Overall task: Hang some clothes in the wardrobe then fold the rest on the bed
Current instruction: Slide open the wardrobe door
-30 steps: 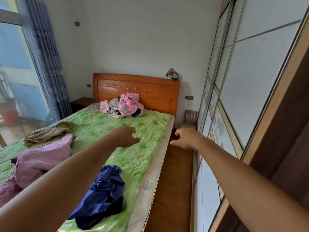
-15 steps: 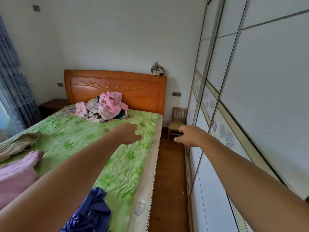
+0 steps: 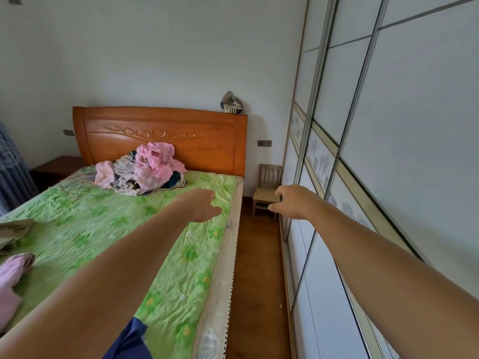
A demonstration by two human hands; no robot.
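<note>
My 2 bare arms reach forward. My left hand (image 3: 204, 206) hovers over the bed (image 3: 77, 229) near its right edge, fingers loosely curled, holding nothing. My right hand (image 3: 294, 201) hangs just beyond that edge, relaxed and empty too. A pile of clothes (image 3: 145, 169) lies at the head of the bed. A pink garment (image 3: 10, 281) lies on its left side and a blue garment (image 3: 129, 343) at its near end. The wardrobe (image 3: 388, 125) runs along the bed's right side.

Home bedroom: bed (image 3: 129, 229), wardrobe (image 3: 388, 151)
</note>
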